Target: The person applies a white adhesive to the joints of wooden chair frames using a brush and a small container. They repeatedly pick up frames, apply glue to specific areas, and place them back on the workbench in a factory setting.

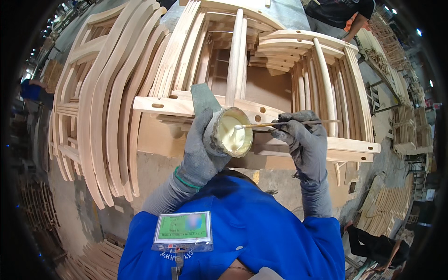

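Observation:
My left hand [201,149], in a grey glove, grips a grimy round cup [230,132] tilted toward me, with pale cream glue inside. My right hand [304,138], also gloved, pinches a thin wooden stick [289,123] held level, its glue-coated tip dipped into the cup's mouth. Just behind both hands lies a pale wooden chair frame rail [177,105] with round dowel holes and a slot, part of a frame lying flat on the workbench.
Curved wooden chair parts [109,107] stand stacked at the left, and more frames [326,79] are piled at the right. Another person [340,14] stands beyond the bench at top right; someone else [380,247] crouches at lower right. Stacks of wooden pieces [385,210] sit on the floor.

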Demonstrator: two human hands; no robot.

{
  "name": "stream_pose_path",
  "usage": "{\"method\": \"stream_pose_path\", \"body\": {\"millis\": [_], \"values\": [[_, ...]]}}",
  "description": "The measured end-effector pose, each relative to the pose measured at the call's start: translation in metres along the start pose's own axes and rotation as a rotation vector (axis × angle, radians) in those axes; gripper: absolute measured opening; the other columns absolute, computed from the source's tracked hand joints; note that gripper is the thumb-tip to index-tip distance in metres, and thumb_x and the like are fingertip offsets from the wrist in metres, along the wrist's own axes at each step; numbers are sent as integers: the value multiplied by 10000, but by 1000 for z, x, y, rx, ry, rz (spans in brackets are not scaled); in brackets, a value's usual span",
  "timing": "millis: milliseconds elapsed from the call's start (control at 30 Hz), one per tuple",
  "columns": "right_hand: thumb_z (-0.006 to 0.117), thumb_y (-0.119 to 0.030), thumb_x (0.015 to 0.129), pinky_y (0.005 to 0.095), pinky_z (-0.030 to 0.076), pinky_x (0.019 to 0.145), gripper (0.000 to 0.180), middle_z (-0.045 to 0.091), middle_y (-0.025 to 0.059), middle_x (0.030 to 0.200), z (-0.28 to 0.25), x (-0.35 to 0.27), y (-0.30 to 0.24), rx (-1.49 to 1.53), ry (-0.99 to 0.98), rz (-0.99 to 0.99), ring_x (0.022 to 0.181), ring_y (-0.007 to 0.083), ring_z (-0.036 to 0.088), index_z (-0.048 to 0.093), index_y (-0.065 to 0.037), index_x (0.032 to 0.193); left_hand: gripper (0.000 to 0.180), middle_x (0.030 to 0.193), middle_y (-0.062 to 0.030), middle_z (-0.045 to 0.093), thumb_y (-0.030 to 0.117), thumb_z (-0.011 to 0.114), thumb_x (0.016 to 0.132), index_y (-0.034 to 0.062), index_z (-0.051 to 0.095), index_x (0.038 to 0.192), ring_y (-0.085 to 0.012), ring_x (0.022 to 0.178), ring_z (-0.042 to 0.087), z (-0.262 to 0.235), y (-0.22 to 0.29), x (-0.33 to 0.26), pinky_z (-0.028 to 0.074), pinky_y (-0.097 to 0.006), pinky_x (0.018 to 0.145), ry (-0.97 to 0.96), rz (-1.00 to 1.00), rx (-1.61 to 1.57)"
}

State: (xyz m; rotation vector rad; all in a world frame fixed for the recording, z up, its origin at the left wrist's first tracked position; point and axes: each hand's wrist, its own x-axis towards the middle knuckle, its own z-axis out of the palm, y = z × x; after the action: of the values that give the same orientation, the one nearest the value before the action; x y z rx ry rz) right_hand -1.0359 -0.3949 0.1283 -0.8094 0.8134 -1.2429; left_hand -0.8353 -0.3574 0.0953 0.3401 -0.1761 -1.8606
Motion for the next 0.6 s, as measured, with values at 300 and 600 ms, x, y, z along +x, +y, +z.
{"method": "stream_pose_path", "body": {"millis": [300,600], "values": [[509,-108,911,345,590,727,215,597,196,964,-18,6,23,208,-20,213,872,246,645,476,59,1042,532,1140,-117,583,448,297,951,39,493,1228,-244,1086,564,-1,-7,3,478,-405,916,158,-54,41],[652,-112,840,263,554,650,151,633,121,767,-39,35,4,-378,35,-134,675,155,640,565,8,869,577,1143,-145,575,518,326,934,52,466,1244,-262,1032,597,5,21,-11,537,-429,840,193,166,80]]}}
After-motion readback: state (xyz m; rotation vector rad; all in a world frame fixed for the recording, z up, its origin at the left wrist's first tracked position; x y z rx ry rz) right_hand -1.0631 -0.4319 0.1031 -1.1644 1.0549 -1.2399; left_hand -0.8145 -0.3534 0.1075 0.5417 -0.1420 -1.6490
